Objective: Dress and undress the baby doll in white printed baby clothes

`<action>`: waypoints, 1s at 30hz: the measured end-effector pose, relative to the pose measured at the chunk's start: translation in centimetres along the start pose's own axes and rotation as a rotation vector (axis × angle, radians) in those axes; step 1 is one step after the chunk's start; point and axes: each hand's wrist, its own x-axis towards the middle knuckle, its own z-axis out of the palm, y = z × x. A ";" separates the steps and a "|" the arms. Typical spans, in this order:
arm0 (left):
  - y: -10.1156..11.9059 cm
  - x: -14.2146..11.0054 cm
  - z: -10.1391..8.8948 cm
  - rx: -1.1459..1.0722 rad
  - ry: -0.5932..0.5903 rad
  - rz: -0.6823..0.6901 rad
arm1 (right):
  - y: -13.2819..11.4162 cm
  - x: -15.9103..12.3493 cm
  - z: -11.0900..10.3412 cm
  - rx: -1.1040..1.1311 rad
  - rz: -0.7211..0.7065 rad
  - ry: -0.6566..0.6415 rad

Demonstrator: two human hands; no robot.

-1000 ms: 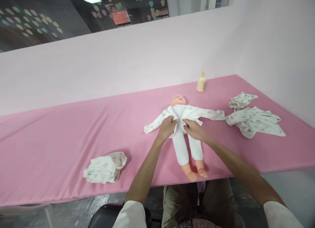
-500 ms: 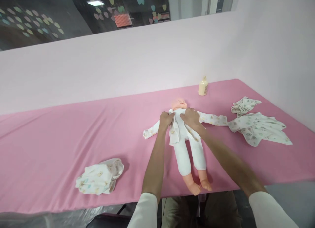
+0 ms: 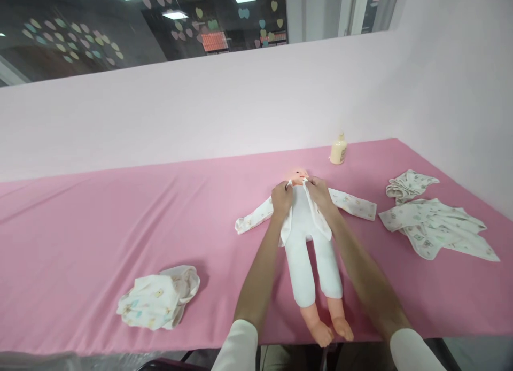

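Note:
A baby doll (image 3: 300, 210) lies on its back on the pink-covered table, its feet toward me at the front edge. It wears a white patterned baby jacket (image 3: 353, 203) that hangs open over its white body, with both sleeves spread out sideways. Near the doll's neck, my left hand (image 3: 282, 196) is closed on the jacket's left front edge. My right hand (image 3: 319, 192) pinches the opposite front edge, level with the left. Both edges are lifted up at the collar, partly covering the doll's chin.
A folded patterned cloth (image 3: 158, 299) lies at the front left of the pink tablecloth (image 3: 92, 216). On the right are a small folded cloth (image 3: 411, 185) and a larger spread garment (image 3: 438, 226). A cream pump bottle (image 3: 339, 149) stands at the back by the white wall (image 3: 200, 114).
Both hands have drawn the jacket's front edges up toward the doll's chin. Before, the edges lay lower on the chest. The camera view has shifted a little.

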 end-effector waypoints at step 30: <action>-0.7 0.7 -0.4 0.071 -0.055 0.002 | -1.9 -1.0 0.7 -0.307 -0.084 -0.017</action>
